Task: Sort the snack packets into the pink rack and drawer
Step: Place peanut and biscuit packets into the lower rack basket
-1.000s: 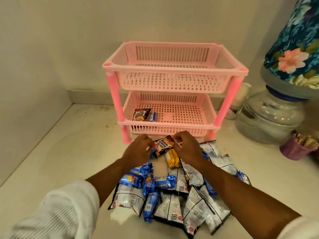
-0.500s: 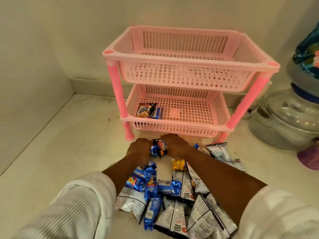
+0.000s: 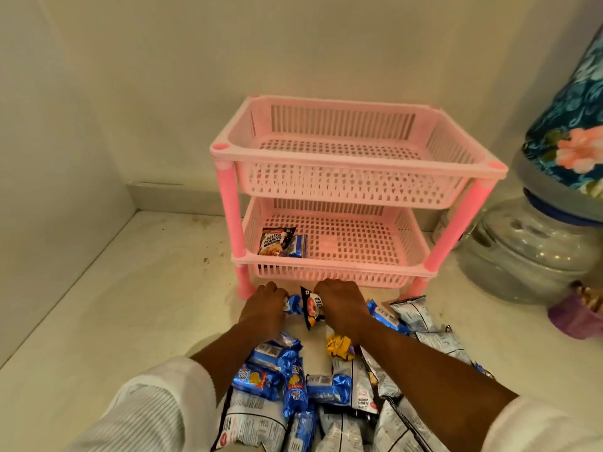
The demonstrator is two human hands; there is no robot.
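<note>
Gripping one packet per hand at the far edge of the pile: left hand closed on a blue biscuit packet, right hand closed on a black peanut packet. Best move, I'd say: lift clear of the heap, slide both under the upper tier, set them beside matching types. Pink rack: two tiers, top empty, bottom holds two packets at its left. One yellow packet; desk pile overlaps, uncountable. Drawer not visible.

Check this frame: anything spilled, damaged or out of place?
Nothing damaged. The unsorted packets lie in a loose heap on the counter, as expected mid-sort. Small brown stains mark the counter left of the pink rack.
</note>
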